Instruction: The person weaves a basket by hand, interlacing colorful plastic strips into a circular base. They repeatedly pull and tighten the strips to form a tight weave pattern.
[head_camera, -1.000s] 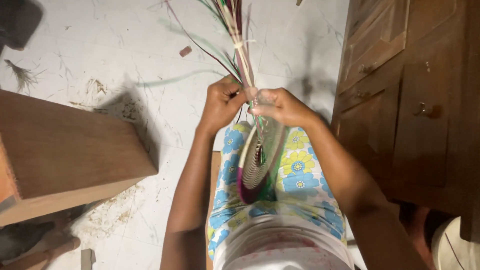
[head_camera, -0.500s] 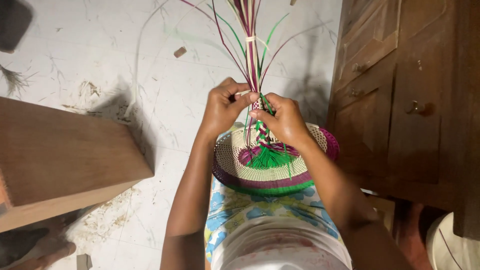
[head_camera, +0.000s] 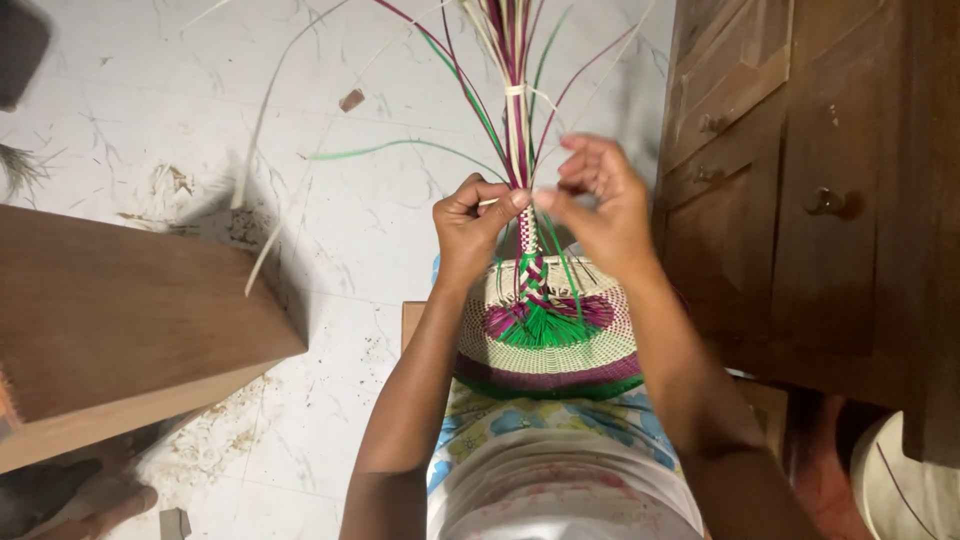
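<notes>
My right hand (head_camera: 600, 205) has lifted off the braid (head_camera: 530, 275), fingers loose; my left hand (head_camera: 475, 225) pinches the strands (head_camera: 515, 110) above the woven fan (head_camera: 548, 335) in my lap (light, springy, best held near the braid).

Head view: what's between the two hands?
In the head view, the bundle of strands rising from the woven fan runs between left hand and right hand.

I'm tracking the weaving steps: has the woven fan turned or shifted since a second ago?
Yes. The woven fan was edge-on then; now its flat face shows, lying nearer the wooden cabinet, with the braid pinched by the left hand.
</notes>
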